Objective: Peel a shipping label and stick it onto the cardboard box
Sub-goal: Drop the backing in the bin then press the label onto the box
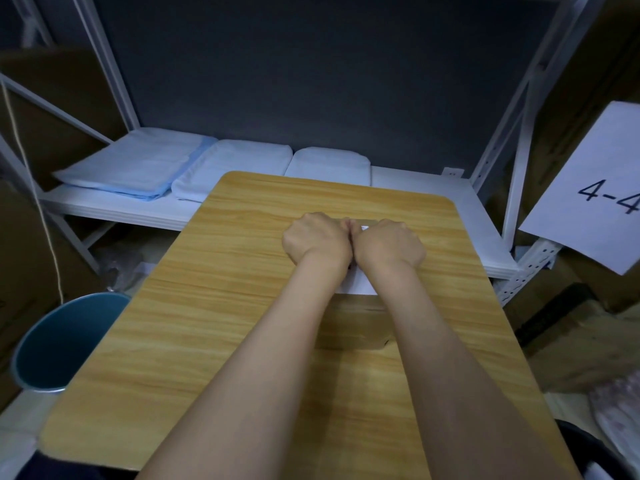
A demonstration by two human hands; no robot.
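A low cardboard box sits on the wooden table, mostly hidden under my forearms. A white shipping label lies over the box top; only its near edge and a small patch between my fingers show. My left hand and my right hand are side by side, knuckles touching, at the label's far end. Both have their fingers curled down and pinched on the label. Whether the backing is separated is hidden by the hands.
A white metal shelf behind the table holds folded pale blue and white cloths. A blue bin stands on the floor at the left. A paper sign reading 4-4 hangs at the right, with cardboard boxes below.
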